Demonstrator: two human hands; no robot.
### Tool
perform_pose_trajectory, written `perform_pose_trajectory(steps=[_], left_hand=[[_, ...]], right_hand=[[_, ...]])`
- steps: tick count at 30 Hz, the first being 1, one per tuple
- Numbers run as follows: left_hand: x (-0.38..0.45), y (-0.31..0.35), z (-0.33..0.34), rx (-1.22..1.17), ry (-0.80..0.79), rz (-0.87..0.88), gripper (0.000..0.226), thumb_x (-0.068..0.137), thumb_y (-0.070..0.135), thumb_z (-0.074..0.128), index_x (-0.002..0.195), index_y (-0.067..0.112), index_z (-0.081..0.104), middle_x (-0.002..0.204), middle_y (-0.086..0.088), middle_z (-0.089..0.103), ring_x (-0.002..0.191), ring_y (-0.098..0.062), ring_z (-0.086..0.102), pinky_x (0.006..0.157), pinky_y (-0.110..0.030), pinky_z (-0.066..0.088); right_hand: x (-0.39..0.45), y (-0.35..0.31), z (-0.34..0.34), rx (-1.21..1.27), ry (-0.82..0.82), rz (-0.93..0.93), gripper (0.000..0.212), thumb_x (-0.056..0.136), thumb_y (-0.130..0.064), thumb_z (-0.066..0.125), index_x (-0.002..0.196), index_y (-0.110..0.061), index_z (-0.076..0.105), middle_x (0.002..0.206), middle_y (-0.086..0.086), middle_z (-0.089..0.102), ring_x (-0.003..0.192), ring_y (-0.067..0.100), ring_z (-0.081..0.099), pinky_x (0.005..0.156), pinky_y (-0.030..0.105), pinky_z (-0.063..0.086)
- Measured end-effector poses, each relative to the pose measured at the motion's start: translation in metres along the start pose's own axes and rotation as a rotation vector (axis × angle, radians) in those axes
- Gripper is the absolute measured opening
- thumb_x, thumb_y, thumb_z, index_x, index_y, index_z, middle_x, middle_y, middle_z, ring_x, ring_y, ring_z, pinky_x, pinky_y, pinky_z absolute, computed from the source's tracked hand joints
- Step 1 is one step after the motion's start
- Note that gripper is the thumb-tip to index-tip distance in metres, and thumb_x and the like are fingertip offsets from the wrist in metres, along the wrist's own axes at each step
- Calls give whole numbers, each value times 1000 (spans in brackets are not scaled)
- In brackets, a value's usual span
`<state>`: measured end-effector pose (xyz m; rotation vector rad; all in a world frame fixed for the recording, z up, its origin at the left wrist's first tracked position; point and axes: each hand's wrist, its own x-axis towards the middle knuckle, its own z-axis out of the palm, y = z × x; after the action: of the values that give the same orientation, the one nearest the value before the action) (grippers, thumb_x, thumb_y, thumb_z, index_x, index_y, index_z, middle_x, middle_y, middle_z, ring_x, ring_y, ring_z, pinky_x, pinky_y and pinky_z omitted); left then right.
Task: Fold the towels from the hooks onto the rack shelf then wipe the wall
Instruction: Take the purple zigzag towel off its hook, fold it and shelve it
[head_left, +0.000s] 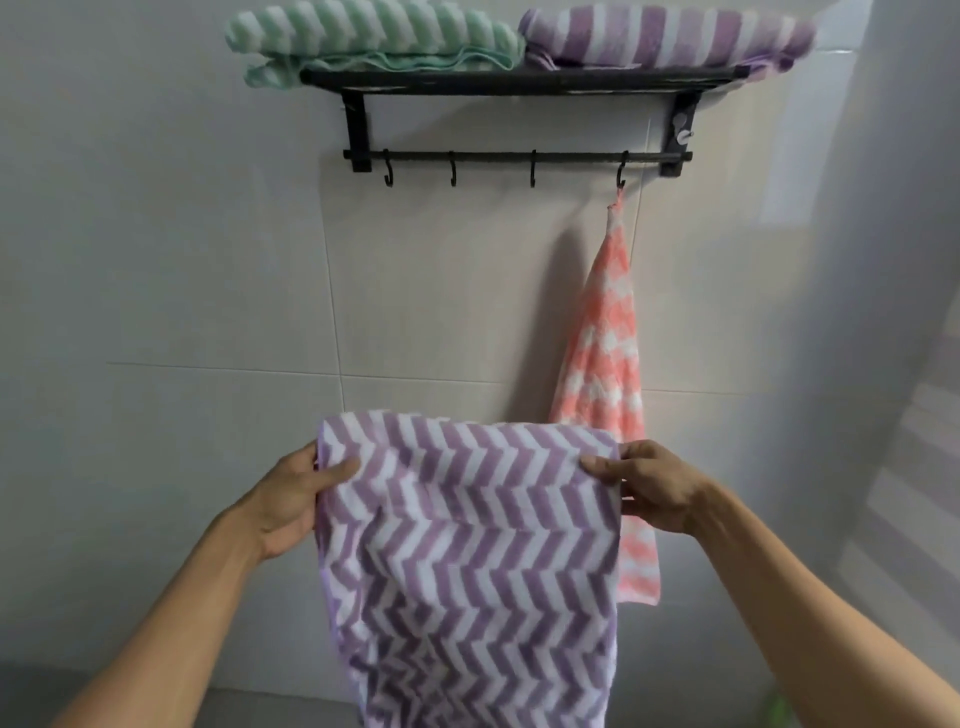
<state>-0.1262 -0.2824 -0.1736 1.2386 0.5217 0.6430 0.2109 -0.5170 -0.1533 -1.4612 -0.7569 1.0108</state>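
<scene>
Purple towel (467, 545) stretched between both hands (291, 493), thumbs seemingly pinching top corners.

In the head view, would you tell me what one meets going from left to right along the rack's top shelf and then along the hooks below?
Shelf: green towel → folded purple towel. Hooks: three bare hooks → fourth hook holding the pink towel.

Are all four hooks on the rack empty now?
No: a pink towel hangs from the rightmost hook, while the other three hooks are bare.
</scene>
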Motion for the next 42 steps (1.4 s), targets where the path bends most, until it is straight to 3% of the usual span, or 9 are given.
perform_pose_trajectory(steps=[2, 6, 13, 18, 23, 29, 35, 39, 42], left_hand=[[-5, -7, -4, 67, 33, -62, 89, 47, 27, 101, 124, 0, 65, 122, -23, 69, 104, -38, 71, 83, -47, 61], [5, 9, -1, -43, 238, 40, 27, 83, 4, 71, 109, -5, 69, 114, -26, 70, 80, -27, 75, 66, -37, 63], [10, 27, 0, -117, 246, 84, 49, 77, 7, 72, 125, 4, 65, 119, -16, 72, 98, -27, 72, 71, -36, 63], [3, 41, 5, -60, 10, -12, 70, 71, 30, 86, 130, 1, 62, 127, -20, 68, 115, -37, 66, 83, -44, 61], [2, -1, 5, -77, 245, -100, 44, 76, 11, 74, 114, -8, 66, 111, -28, 70, 80, -32, 76, 62, -42, 62], [13, 22, 17, -75, 380, -44, 20, 81, 6, 75, 98, -3, 69, 91, -17, 75, 63, -24, 74, 52, -38, 60], [13, 39, 27, -77, 416, 13, 16, 81, 5, 77, 94, -1, 69, 73, -13, 76, 60, -21, 73, 49, -36, 60], [15, 49, 24, -120, 341, 3, 21, 90, 18, 71, 101, 0, 69, 94, -15, 76, 76, -24, 74, 66, -38, 63], [18, 54, 16, -75, 371, 27, 12, 92, 10, 67, 99, 0, 68, 85, -12, 73, 59, -16, 72, 53, -28, 59]], right_hand=[[3, -2, -1, 64, 53, -53, 41, 79, -24, 76, 106, 6, 73, 114, 21, 73, 96, 31, 73, 83, 39, 61], [5, -3, -4, 161, 102, -36, 41, 83, -29, 75, 113, -1, 73, 112, 14, 75, 103, 31, 70, 91, 43, 56], [4, -17, 0, 142, 153, -94, 25, 87, -18, 73, 103, 1, 74, 99, 10, 77, 89, 24, 69, 69, 30, 58], [6, -32, 2, 316, 166, -131, 23, 92, -17, 68, 105, 2, 72, 100, 14, 77, 80, 24, 74, 71, 35, 64], [6, -21, -2, 314, 56, -40, 22, 91, -3, 66, 113, 1, 67, 109, 16, 76, 90, 27, 76, 77, 35, 63], [12, -12, -9, 158, 30, -38, 117, 33, -16, 104, 139, -12, 54, 126, 17, 67, 105, 32, 70, 72, 36, 61], [14, -23, -13, 207, 189, -113, 34, 86, -6, 74, 120, -8, 69, 112, 14, 70, 92, 24, 66, 75, 35, 56], [16, -26, -12, 116, 246, -96, 28, 89, -10, 72, 115, 2, 71, 111, 15, 71, 99, 28, 67, 80, 37, 57], [16, -29, -18, 119, 320, -105, 22, 89, -8, 73, 108, 3, 72, 111, 15, 71, 98, 28, 68, 75, 35, 58]])
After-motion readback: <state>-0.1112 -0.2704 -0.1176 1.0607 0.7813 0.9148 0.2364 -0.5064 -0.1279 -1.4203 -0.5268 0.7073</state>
